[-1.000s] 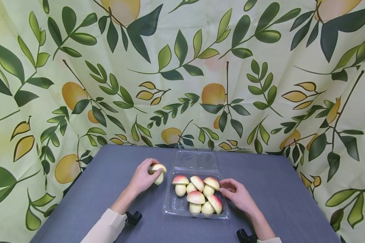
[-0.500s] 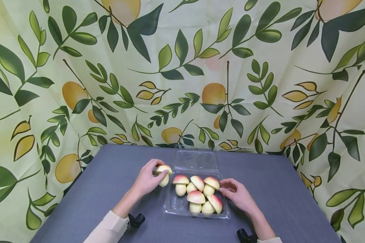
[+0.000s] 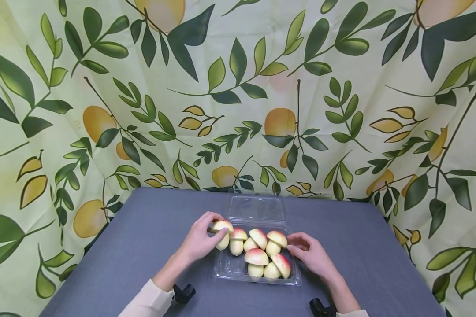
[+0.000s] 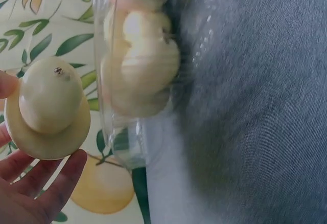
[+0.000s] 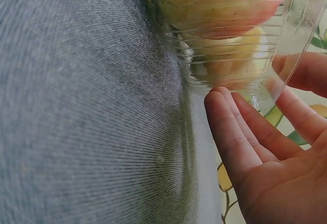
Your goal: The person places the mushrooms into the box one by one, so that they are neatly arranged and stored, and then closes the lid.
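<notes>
My left hand [image 3: 201, 237] holds a mushroom-shaped piece [image 3: 223, 241] with a pale yellow, red-tinged cap and a cream stem, thumb on one side and fingers on the other. In the left wrist view the mushroom-shaped piece [image 4: 51, 96] shows its rounded stem end with a small dark spot. It overlaps the left rim of a clear plastic container [image 3: 231, 267] in the head view. My right hand [image 3: 312, 257] grips the container's right edge; its lower fingertips [image 5: 219, 92] touch the ribbed side wall. Several matching mushroom-shaped pieces [image 3: 256, 257] lie inside in two rows.
The container's clear hinged lid [image 3: 257, 208] lies folded back toward the wall. A grey cloth [image 3: 150, 220] covers the table, and a fruit-and-leaf patterned curtain [image 3: 238, 110] hangs behind it. A black wrist device [image 3: 184, 293] sits at the left cuff.
My left hand has carried its mushroom-shaped piece rightward, from beside the container to over its left rim. My right hand has stayed at the right edge.
</notes>
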Demonstrator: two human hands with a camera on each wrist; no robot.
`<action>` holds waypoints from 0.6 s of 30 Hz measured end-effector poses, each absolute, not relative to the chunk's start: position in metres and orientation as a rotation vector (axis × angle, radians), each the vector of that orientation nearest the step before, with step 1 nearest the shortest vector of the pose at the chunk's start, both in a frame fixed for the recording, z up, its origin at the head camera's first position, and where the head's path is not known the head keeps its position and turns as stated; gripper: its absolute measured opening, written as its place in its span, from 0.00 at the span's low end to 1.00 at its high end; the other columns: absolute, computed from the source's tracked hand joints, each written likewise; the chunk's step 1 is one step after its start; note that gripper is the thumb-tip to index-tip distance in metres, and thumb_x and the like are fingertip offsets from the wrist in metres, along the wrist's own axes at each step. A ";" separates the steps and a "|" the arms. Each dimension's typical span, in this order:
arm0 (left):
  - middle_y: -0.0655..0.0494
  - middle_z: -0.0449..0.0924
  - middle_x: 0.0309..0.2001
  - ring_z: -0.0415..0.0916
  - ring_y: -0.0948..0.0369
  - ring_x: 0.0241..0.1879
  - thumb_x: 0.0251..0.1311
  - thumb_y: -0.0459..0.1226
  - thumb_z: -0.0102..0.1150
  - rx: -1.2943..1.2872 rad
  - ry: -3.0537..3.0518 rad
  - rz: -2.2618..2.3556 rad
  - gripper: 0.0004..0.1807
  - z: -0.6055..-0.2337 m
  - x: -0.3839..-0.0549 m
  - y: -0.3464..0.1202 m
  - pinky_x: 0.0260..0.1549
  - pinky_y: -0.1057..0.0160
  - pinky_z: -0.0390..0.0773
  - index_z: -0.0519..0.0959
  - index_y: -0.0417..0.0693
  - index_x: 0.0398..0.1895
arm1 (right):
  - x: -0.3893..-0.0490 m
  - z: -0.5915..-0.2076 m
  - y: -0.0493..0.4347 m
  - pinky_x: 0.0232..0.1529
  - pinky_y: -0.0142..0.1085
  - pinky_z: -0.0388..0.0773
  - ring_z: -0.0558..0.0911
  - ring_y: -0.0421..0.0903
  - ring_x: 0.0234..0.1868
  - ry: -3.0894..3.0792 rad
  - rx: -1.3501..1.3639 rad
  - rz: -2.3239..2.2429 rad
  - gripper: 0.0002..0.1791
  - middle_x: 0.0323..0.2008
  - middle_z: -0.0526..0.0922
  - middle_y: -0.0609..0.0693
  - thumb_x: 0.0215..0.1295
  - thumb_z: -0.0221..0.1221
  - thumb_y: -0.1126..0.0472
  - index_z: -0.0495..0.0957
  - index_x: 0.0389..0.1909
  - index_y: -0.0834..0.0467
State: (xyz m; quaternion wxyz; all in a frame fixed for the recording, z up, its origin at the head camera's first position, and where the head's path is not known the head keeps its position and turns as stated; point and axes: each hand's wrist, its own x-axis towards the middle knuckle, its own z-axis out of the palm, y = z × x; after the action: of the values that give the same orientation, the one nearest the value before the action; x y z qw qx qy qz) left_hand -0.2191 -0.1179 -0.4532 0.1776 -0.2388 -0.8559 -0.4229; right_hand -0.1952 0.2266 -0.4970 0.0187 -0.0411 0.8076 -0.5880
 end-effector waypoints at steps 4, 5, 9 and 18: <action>0.63 0.78 0.44 0.77 0.62 0.43 0.60 0.40 0.71 -0.717 -2.424 -1.191 0.13 -0.456 -0.215 -0.112 0.41 0.62 0.80 0.80 0.51 0.45 | -0.195 -0.498 0.226 0.42 0.32 0.82 0.85 0.44 0.42 2.505 -0.137 -1.835 0.18 0.46 0.85 0.58 0.65 0.67 0.64 0.80 0.53 0.67; 0.63 0.78 0.44 0.77 0.63 0.43 0.60 0.40 0.71 -0.727 -2.424 -1.187 0.13 -0.457 -0.214 -0.111 0.41 0.62 0.80 0.80 0.51 0.45 | -0.195 -0.499 0.226 0.43 0.32 0.82 0.85 0.44 0.42 2.505 -0.141 -1.837 0.18 0.46 0.85 0.58 0.65 0.67 0.64 0.80 0.53 0.67; 0.63 0.78 0.44 0.76 0.65 0.43 0.61 0.41 0.71 -0.755 -2.428 -1.176 0.13 -0.459 -0.211 -0.106 0.41 0.63 0.80 0.80 0.51 0.46 | -0.195 -0.499 0.226 0.42 0.32 0.81 0.85 0.45 0.42 2.502 -0.154 -1.842 0.18 0.45 0.85 0.58 0.65 0.67 0.65 0.80 0.53 0.67; 0.63 0.78 0.46 0.76 0.66 0.44 0.61 0.42 0.70 -0.819 -2.458 -1.119 0.14 -0.465 -0.203 -0.098 0.44 0.60 0.80 0.79 0.51 0.47 | -0.194 -0.497 0.226 0.42 0.32 0.82 0.85 0.48 0.43 2.490 -0.117 -1.836 0.19 0.46 0.84 0.58 0.65 0.68 0.63 0.79 0.54 0.66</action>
State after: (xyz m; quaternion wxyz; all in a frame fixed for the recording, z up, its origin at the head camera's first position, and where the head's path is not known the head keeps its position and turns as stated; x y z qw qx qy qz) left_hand -0.2025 -0.0979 -0.4647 0.1588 -0.2864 -0.8599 -0.3916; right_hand -0.1940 0.2263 -0.4966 0.0228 -0.0377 0.8041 -0.5929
